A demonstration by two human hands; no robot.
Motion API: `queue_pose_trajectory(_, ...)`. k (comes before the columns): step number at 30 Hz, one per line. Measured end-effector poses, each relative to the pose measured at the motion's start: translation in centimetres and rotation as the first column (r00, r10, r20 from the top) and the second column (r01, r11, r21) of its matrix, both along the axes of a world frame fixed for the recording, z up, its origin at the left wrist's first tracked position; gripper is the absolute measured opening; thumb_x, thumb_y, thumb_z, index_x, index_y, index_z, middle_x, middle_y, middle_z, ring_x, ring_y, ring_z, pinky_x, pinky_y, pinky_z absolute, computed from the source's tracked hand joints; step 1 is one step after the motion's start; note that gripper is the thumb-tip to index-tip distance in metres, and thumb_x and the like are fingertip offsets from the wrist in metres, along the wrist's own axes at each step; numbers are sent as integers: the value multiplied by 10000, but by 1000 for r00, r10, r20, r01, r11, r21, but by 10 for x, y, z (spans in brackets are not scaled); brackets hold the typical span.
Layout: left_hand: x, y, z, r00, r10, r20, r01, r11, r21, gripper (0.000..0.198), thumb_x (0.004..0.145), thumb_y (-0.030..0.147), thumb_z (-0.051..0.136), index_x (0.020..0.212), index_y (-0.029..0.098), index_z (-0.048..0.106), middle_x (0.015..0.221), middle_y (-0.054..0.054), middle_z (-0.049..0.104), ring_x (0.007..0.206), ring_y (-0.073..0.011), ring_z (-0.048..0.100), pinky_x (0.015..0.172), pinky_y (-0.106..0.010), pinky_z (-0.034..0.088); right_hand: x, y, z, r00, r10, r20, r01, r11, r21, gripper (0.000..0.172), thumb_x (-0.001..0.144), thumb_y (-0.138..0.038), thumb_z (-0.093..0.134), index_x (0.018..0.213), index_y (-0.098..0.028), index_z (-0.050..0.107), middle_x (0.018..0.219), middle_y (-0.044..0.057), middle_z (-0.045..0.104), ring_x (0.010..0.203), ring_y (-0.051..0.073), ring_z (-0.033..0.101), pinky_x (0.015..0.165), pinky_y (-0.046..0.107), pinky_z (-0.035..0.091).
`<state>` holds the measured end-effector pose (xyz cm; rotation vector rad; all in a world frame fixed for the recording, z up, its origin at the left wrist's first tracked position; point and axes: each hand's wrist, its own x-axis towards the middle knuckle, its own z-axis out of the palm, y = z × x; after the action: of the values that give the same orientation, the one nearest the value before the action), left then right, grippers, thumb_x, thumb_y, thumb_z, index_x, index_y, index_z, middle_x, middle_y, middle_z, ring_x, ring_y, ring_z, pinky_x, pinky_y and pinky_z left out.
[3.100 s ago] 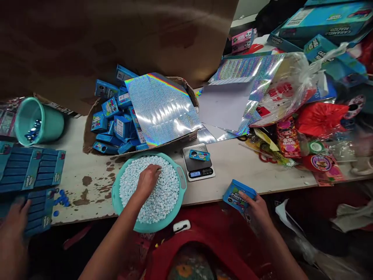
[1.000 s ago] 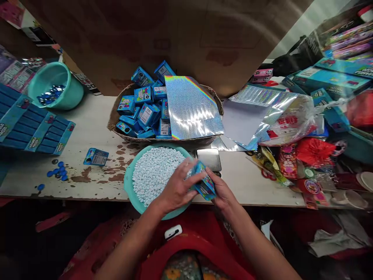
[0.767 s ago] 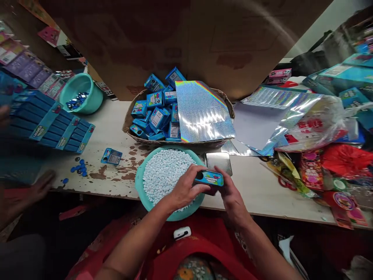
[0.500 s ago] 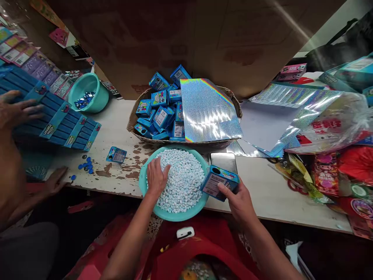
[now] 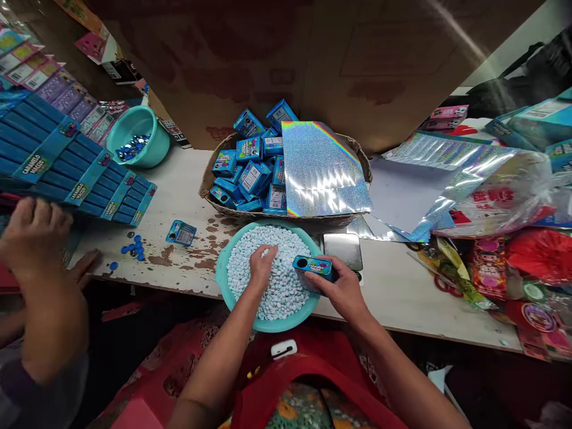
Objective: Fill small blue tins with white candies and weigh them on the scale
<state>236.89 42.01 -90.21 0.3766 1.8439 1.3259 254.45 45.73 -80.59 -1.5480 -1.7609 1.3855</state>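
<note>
View: head cam, looking down at table.
Left hand: palm down in white pellets, fingers curled into the heap; can't tell if it has any pinched.
Right hand: closed round blue box, thumb on near side, fingers behind.
Blue box: held above right rim of basin, just beside left hand, round opening at its left end; no pellets seen going in.
Basin: teal, at near table edge, heaped w/ pellets nearly to rim.
Progress (judged): one box in hand, its fill not visible. Basin near full, so plenty of pellets left.
Stock behind: basket w/ piled boxes of same print; can't tell filled or empty.
Scale: just right of basin, pan bare, display hidden by right hand.
Holo sheet: lies over right half of basket, covers some boxes.
Loose box: flat on table, left of basin, apart from it.
Blue beads: small scatter near loose box; more in teal bowl far left.
Card packs: blue fanned stack, left; co-worker's hand at it, well apart from basin.
Right side: plastic bag and wrappers piled.
In the way: nothing betw. hands and basin. Scale crowded close by right hand.
</note>
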Motion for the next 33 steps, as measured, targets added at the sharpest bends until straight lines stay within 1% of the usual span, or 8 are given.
queue_pose_trajectory(3, -1, -4, 31, 978, 48, 204, -69, 993, 96, 289, 721, 446, 630, 694, 173, 540, 684, 1, 557, 633, -131, 523, 602, -242, 425, -7, -1, 5, 990, 101, 98, -114, 983, 146, 393, 713, -463, 734, 991, -204, 633, 970, 63, 651, 885, 240, 603, 819, 384, 474)
queue_pose_trajectory(6, 2, -6, 67, 873, 42, 487, -196, 943, 270, 242, 712, 365, 661, 737, 182, 504, 653, 28, 536, 525, -104, 496, 518, -225, 404, -20, -8, 8, 971, 190, 141, -221, 943, 250, 315, 743, -383, 716, 989, -211, 621, 952, 64, 637, 906, 244, 595, 811, 380, 470)
queue_pose_trajectory(7, 3, -6, 76, 839, 26, 544, -234, 919, 317, 229, 713, 339, 660, 754, 184, 497, 666, 25, 554, 524, -108, 515, 519, -230, 415, -25, -11, 8, 961, 233, 148, -266, 926, 268, 300, 747, -353, 713, 995, -213, 617, 961, 65, 637, 923, 248, 593, 818, 382, 468)
queue_pose_trajectory(9, 3, -6, 89, 818, 3, 575, -272, 883, 382, 202, 728, 305, 643, 784, 185, 491, 718, 5, 602, 569, -128, 575, 553, -247, 452, -34, -17, 9, 939, 306, 159, -340, 897, 282, 304, 747, -307, 716, 1017, -218, 610, 998, 71, 641, 963, 256, 586, 841, 390, 462)
queue_pose_trajectory(14, -2, -2, 96, 824, 47, 564, -335, 844, 419, 195, 753, 311, 637, 789, 181, 496, 689, 16, 592, 569, -124, 590, 568, -256, 484, -42, -22, 8, 945, 267, 189, -317, 890, 328, 327, 743, -337, 731, 1024, -214, 618, 971, 73, 636, 952, 265, 580, 824, 392, 462)
queue_pose_trajectory(20, -10, 2, 100, 847, 66, 528, -316, 861, 399, 340, 733, 372, 676, 627, 170, 424, 578, 37, 504, 517, -105, 549, 532, -235, 466, -50, -23, 9, 942, 266, 205, -319, 897, 307, 345, 726, -340, 743, 1018, -199, 623, 970, 71, 656, 934, 258, 608, 815, 381, 469)
queue_pose_trajectory(25, -13, 2, 105, 869, 100, 484, -315, 867, 386, 306, 716, 389, 698, 688, 164, 493, 573, 40, 507, 530, -105, 548, 542, -231, 469, -58, -26, 14, 946, 250, 208, -305, 903, 303, 329, 705, -308, 743, 995, -209, 623, 974, 59, 672, 924, 254, 619, 811, 382, 474)
queue_pose_trajectory(33, -18, 4, 119, 904, 139, 404, -310, 864, 397, 340, 724, 421, 693, 646, 162, 487, 510, 51, 475, 514, -106, 550, 576, -232, 467, -63, -22, 21, 967, 223, 126, -251, 921, 299, 319, 706, -368, 743, 961, -221, 620, 945, 44, 677, 908, 251, 628, 815, 384, 481)
